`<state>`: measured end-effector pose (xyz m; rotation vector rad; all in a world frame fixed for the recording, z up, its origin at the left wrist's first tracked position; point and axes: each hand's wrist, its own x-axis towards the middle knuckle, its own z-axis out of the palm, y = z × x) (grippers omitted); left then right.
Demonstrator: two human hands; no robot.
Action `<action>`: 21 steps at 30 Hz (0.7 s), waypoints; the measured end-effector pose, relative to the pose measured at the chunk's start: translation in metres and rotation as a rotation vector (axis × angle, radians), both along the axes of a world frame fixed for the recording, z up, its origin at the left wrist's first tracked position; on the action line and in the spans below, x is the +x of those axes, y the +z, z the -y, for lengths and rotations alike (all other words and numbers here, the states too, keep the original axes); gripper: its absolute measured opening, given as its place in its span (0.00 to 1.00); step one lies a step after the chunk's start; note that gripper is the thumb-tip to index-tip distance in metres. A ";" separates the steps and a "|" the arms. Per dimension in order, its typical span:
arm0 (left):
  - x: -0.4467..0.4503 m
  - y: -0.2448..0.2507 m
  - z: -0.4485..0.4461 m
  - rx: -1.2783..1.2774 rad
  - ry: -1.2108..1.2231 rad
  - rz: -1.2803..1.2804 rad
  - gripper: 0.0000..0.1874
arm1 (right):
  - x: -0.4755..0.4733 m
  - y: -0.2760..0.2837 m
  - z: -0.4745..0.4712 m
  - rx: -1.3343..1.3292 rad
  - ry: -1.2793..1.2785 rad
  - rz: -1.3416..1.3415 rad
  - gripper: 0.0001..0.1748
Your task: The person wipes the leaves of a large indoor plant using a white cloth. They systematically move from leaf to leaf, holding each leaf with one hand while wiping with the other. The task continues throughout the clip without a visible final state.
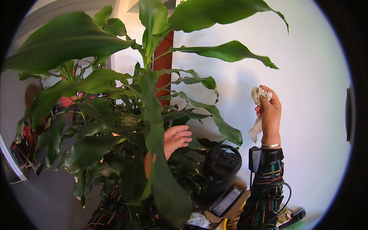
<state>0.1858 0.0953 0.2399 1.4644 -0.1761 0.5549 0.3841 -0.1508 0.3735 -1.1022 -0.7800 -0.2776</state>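
Note:
A tall leafy houseplant (149, 106) with broad green leaves fills the left and middle of the head view. My left hand (175, 139) reaches in among its leaves, fingers apart, holding nothing that I can see. One long drooping leaf (165, 184) hides part of that wrist and forearm. To the right, before the white wall, my right hand (268, 107) is raised and pinches a crumpled, off-white cloth (256, 129) whose loose end hangs down. The nearest leaf tip (237, 138) lies left of this hand, apart from it. Several lower leaves have brown, dry tips.
A black rounded appliance (222, 164) stands behind the plant near the white wall (310, 115). Below it are an open cardboard box (238, 198), a crumpled plastic bag (198, 220) and a dark tube (296, 220). A cable (289, 192) loops beside my right sleeve.

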 end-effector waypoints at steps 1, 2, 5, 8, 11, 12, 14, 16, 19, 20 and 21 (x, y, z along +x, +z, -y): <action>-0.013 -0.003 -0.005 -0.025 0.033 -0.002 0.26 | -0.009 0.003 -0.001 -0.020 0.017 0.031 0.19; -0.024 -0.004 -0.011 -0.003 0.027 0.031 0.26 | -0.016 0.005 -0.002 -0.041 0.015 0.035 0.18; -0.039 -0.006 -0.022 0.059 0.045 0.096 0.26 | -0.030 0.010 -0.017 -0.033 -0.017 0.108 0.14; -0.029 -0.002 -0.016 0.044 -0.042 0.122 0.27 | -0.031 0.019 -0.034 -0.161 -0.227 0.259 0.10; -0.009 0.009 0.001 -0.079 -0.035 0.138 0.29 | -0.030 0.027 -0.051 -0.369 -0.024 0.273 0.17; -0.005 0.013 0.006 -0.111 -0.073 0.212 0.29 | -0.030 0.027 -0.056 -0.457 0.033 0.146 0.22; 0.002 0.020 0.016 -0.187 -0.052 0.262 0.30 | -0.031 0.026 -0.070 -0.535 0.121 0.133 0.32; 0.012 0.029 0.022 -0.246 -0.070 0.306 0.32 | -0.031 0.021 -0.085 -0.522 0.117 0.103 0.35; 0.036 0.045 0.021 -0.318 -0.046 0.328 0.35 | -0.027 0.008 -0.105 -0.461 0.171 0.052 0.26; 0.045 0.052 0.017 -0.322 -0.079 0.380 0.37 | -0.025 0.003 -0.111 -0.449 0.123 0.054 0.24; 0.055 0.059 0.014 -0.344 -0.076 0.382 0.38 | -0.025 -0.003 -0.118 -0.368 0.143 0.158 0.23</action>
